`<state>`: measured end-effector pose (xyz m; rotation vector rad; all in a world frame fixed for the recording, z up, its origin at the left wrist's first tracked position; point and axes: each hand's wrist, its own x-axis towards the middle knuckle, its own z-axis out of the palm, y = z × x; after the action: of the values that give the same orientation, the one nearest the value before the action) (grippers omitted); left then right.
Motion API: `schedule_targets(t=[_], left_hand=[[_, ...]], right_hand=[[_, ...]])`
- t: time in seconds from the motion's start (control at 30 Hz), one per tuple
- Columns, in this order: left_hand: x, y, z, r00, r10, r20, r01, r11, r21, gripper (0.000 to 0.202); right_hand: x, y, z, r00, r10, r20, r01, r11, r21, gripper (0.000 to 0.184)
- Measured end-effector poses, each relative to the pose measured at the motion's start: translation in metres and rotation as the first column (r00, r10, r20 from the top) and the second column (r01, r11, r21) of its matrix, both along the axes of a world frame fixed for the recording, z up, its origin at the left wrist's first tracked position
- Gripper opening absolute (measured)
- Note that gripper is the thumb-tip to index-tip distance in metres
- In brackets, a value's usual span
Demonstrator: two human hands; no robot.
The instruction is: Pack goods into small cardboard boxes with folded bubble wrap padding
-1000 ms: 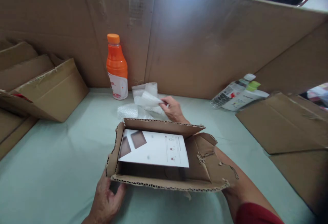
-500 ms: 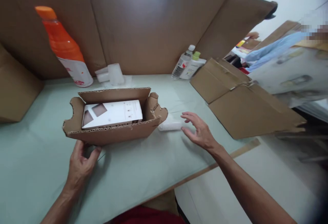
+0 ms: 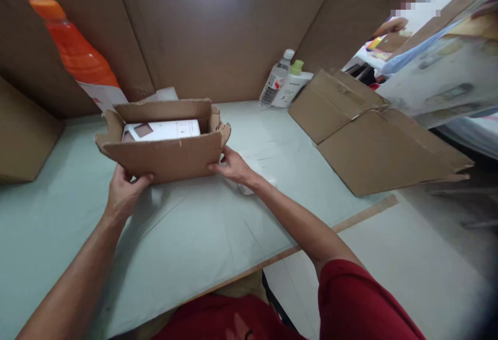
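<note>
A brown cardboard box (image 3: pixel 167 164) with an open top is gripped between my two hands above or on the table; whether its base touches the surface I cannot tell. Inside it lies a white printed box (image 3: pixel 167 130). My left hand (image 3: pixel 126 187) holds the lower left corner, thumb on the front wall and fingers underneath. At the right end, my right hand (image 3: pixel 232 166) has its thumb against the front and its fingers behind the corner. Partly hidden by my right forearm is a small clear plastic-looking piece (image 3: pixel 246 188) on the table.
An orange bottle (image 3: pixel 83 55) leans at the back left. Near the rear panel stand a clear water bottle (image 3: pixel 275 81) and a white bottle with a green cap (image 3: pixel 292 86). An opened carton (image 3: pixel 373 148) lies at right; another carton (image 3: pixel 25 132) is at left. Beyond the panel, a person works.
My right hand has moved left and taken hold of the cardboard box's right end. The box has shifted back and tilted, so less of the white box shows.
</note>
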<state>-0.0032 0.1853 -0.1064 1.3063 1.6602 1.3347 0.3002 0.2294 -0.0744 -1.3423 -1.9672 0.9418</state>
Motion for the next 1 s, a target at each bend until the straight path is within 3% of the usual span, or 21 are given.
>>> schedule_targets(t=[0.07, 0.13, 0.3, 0.4, 0.53, 0.6, 0.7, 0.83, 0.9, 1.0], left_hand=[[-0.002, 0.011, 0.001, 0.996, -0.012, 0.092, 0.012, 1.000, 0.002, 0.053], [-0.005, 0.005, 0.003, 0.985, -0.013, 0.170, 0.024, 0.998, -0.058, 0.058], [-0.009, -0.067, 0.006, 0.995, 0.049, 0.082, -0.028, 0.970, -0.243, 0.070], [-0.010, -0.117, 0.001, 1.000, 0.031, 0.000, -0.029, 0.958, -0.285, 0.072], [-0.008, -0.163, -0.005, 0.999, 0.021, -0.041, -0.032, 0.954, -0.298, 0.068], [-0.004, -0.175, -0.004, 0.998, 0.010, -0.057, -0.026, 0.959, -0.283, 0.063], [0.006, -0.181, 0.004, 0.991, -0.054, -0.126, 0.025, 0.975, -0.222, 0.056], [0.017, -0.169, 0.020, 0.969, -0.136, -0.204, 0.112, 0.986, -0.122, 0.051], [0.016, -0.153, 0.027, 0.977, -0.097, -0.187, 0.079, 0.992, -0.100, 0.055], [0.010, -0.111, 0.033, 0.994, 0.017, -0.106, -0.018, 1.000, -0.013, 0.069]], right_hand=[[0.019, 0.010, 0.006, 0.998, 0.066, 0.005, -0.066, 0.998, -0.016, 0.050], [0.049, 0.010, 0.010, 0.996, 0.077, 0.049, -0.076, 0.997, -0.020, 0.038], [0.112, -0.031, 0.009, 0.929, 0.008, 0.369, 0.006, 0.999, -0.038, 0.030], [0.114, -0.075, 0.011, 0.884, 0.019, 0.467, -0.030, 0.999, 0.015, 0.024], [0.104, -0.130, 0.030, 0.940, 0.077, 0.332, -0.073, 0.997, -0.025, 0.027], [0.106, -0.146, 0.038, 0.963, 0.029, 0.268, -0.021, 0.999, -0.033, 0.028], [0.116, -0.154, 0.034, 0.954, -0.090, 0.287, 0.081, 0.996, 0.043, 0.032], [0.125, -0.164, 0.010, 0.922, 0.022, 0.386, -0.048, 0.997, 0.057, 0.046], [0.123, -0.166, -0.001, 0.926, 0.029, 0.376, -0.059, 0.996, 0.069, 0.042], [0.108, -0.150, -0.009, 0.952, -0.055, 0.300, 0.030, 0.996, 0.087, 0.040]])
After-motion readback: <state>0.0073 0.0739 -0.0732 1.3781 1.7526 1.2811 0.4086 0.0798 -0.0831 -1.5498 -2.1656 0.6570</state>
